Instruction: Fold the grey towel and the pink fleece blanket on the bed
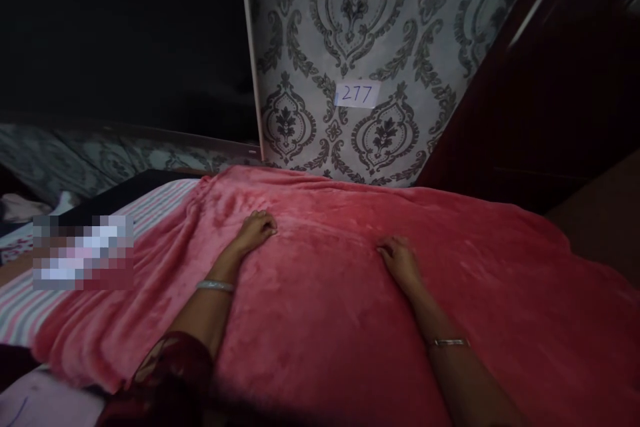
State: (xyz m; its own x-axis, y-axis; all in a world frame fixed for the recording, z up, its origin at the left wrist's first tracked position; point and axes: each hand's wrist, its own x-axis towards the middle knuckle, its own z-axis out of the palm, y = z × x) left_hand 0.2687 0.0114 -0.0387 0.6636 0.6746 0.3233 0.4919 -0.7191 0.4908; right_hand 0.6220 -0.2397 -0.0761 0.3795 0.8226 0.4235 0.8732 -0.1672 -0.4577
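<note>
A plush pinkish-red blanket (310, 293) lies spread across the surface in front of me. My left hand (256, 229) rests on its upper left part, the fingers curled and closed on the cloth. To the right, my right hand (399, 259) also has its fingers drawn together on the blanket. Faint creases run through the cloth between the two hands. Folds gather along the blanket's left side, while the middle lies fairly flat. Any cloth inside the fingers is mostly hidden.
Beneath the blanket's left edge shows a striped sheet (155, 203), with a pixelated patch over part of it. A large black screen (125, 40) stands behind at left. Patterned wallpaper (357, 7) bears a paper label (357, 94) reading 277. A dark red panel (540, 80) rises at right.
</note>
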